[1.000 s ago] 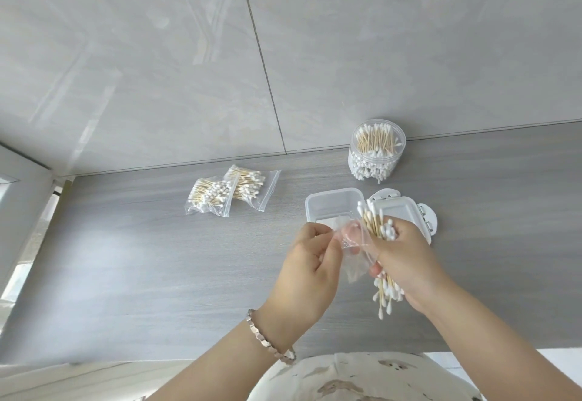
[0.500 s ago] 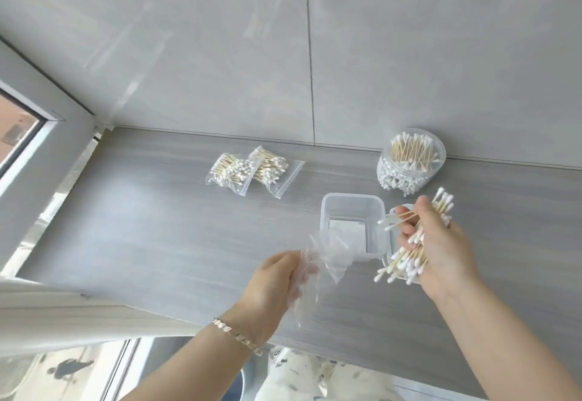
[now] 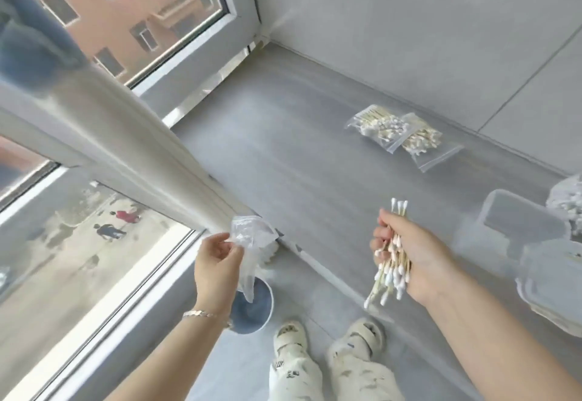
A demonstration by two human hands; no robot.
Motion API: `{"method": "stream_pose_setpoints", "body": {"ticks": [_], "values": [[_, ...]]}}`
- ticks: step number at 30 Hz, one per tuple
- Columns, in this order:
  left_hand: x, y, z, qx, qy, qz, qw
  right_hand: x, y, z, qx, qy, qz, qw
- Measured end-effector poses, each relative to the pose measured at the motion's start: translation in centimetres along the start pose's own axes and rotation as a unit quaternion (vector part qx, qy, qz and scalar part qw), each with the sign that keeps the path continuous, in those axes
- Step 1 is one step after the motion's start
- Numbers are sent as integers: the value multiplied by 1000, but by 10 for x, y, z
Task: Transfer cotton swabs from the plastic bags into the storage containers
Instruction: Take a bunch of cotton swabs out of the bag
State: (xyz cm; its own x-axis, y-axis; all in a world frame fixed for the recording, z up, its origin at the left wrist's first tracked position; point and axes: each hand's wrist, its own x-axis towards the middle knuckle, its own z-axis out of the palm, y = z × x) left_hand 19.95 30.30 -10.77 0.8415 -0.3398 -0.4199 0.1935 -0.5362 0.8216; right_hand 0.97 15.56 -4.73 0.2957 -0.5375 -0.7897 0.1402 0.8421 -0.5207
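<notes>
My right hand [image 3: 409, 258] grips a bundle of wooden cotton swabs [image 3: 392, 262] above the front edge of the grey counter [image 3: 299, 164]. Out past the counter's left end, my left hand [image 3: 215, 262] pinches an empty clear plastic bag [image 3: 248, 243], which hangs over a round bin [image 3: 252, 309] on the floor. Two full bags of swabs [image 3: 396, 132] lie at the back of the counter. An open rectangular container [image 3: 522, 224] sits at the right, its lid [image 3: 554, 284] beside it. A round jar of swabs [image 3: 570, 202] shows partly at the right edge.
A window with a white frame [image 3: 110, 136] runs along the left, the street far below. A tiled wall [image 3: 409, 22] backs the counter. My slippered feet [image 3: 327, 337] stand on the floor below the counter edge.
The view has swung left and down. My left hand has carried the empty bag off the counter to above the bin. My right hand still holds the swabs, now left of the container.
</notes>
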Motion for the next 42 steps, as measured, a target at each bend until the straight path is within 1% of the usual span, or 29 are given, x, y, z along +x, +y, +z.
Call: {"method": "stream_pose_setpoints", "body": {"ticks": [2,3,5,6,8,10,13,16,20,22,25,30,32,33,36,37,38,40,42], "values": [[18,-36,-31,49,45,-25,997,10,30,29,-14,-2,32,999],[25,-53,-42,77,52,-39,995,14,43,40,-17,-1,46,999],[35,-83,-57,124,39,-75,989,19,65,58,-21,1,68,997],[41,-97,-64,145,22,-97,984,22,77,68,-18,-1,78,997],[52,-121,-73,197,-26,-108,974,22,94,84,10,-8,97,995],[64,-141,-78,238,-73,-108,963,22,107,95,29,-1,94,995],[84,-161,-80,262,-112,-123,951,20,119,104,49,18,90,995],[103,-175,-77,316,-163,-126,926,21,125,104,60,30,90,994],[124,-189,-78,322,-216,-130,912,23,128,104,58,47,69,995],[131,-195,-81,303,-221,-146,916,21,127,104,62,50,59,995],[138,-200,-87,263,-205,-162,929,18,124,104,66,49,48,995],[145,-203,-85,220,-188,-197,937,16,119,101,59,48,27,997],[144,-201,-83,214,-183,-196,939,18,120,101,60,49,22,997],[143,-199,-80,222,-191,-187,938,17,120,100,64,50,22,996],[132,-176,-70,293,-219,-143,920,16,120,97,64,47,18,997],[124,-162,-64,296,-218,-131,921,14,116,94,66,47,15,997],[116,-147,-60,275,-209,-117,931,13,113,92,70,46,10,996],[91,-106,-48,191,-195,-64,960,9,102,84,86,46,0,995],[59,-56,-33,95,-222,-22,970,2,86,73,103,46,-19,993]]}}
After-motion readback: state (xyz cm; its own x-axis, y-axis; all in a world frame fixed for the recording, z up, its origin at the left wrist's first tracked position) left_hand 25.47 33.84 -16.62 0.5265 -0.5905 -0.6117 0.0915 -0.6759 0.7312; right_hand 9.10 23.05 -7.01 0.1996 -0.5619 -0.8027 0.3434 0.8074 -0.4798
